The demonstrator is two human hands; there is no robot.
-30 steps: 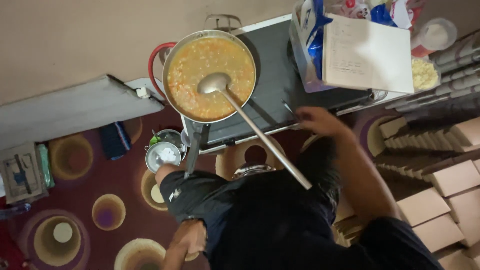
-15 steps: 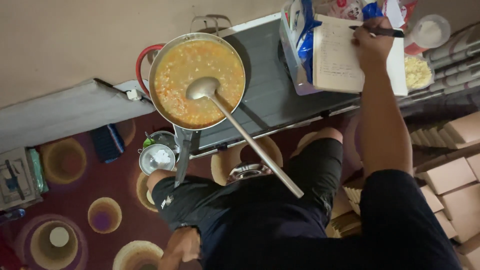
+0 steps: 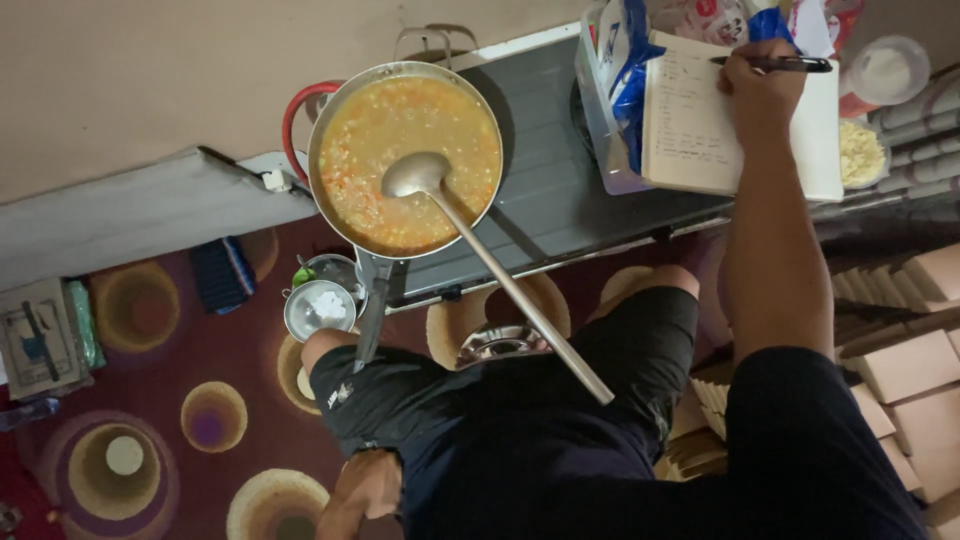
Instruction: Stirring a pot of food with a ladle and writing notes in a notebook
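My right hand (image 3: 762,80) has left the ladle (image 3: 470,235) resting in the pan (image 3: 405,155); it now pinches a pen (image 3: 775,63) over the notebook (image 3: 700,130), upper right.

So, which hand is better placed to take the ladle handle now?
The left hand, probably: it appears free and rests by the knee, nearer the ladle handle. The right hand grips a pen on the notebook.

Right hand (image 3: 762,82) holds a pen (image 3: 775,64) on the notebook (image 3: 700,130) beside the pan (image 3: 405,158).
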